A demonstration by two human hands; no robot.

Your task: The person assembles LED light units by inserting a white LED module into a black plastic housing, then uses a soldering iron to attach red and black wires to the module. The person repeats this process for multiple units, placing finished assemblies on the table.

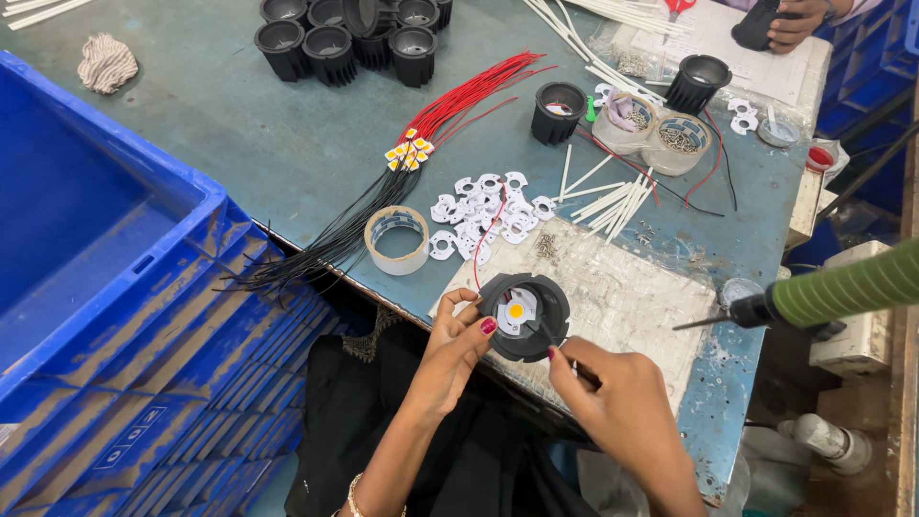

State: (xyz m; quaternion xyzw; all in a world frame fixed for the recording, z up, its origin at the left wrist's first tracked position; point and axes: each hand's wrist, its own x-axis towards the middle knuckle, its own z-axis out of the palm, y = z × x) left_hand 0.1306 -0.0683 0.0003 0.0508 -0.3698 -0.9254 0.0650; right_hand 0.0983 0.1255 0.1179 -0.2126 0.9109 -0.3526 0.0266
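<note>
Left hand (450,349) pinches the rim of the black finned housing (525,316); right hand (613,402) is closed on a thin tool poked into its cup, where a white plate with a yellow chip sits. The housing is tipped at the table's near edge, just below the pile of white plates (483,215). A red wire (483,244) trails up from it, and a tug could likely pull that loose. A slip risks scratching the chip. The soldering iron (823,292) juts out right of the housing, near that wrist.
</note>
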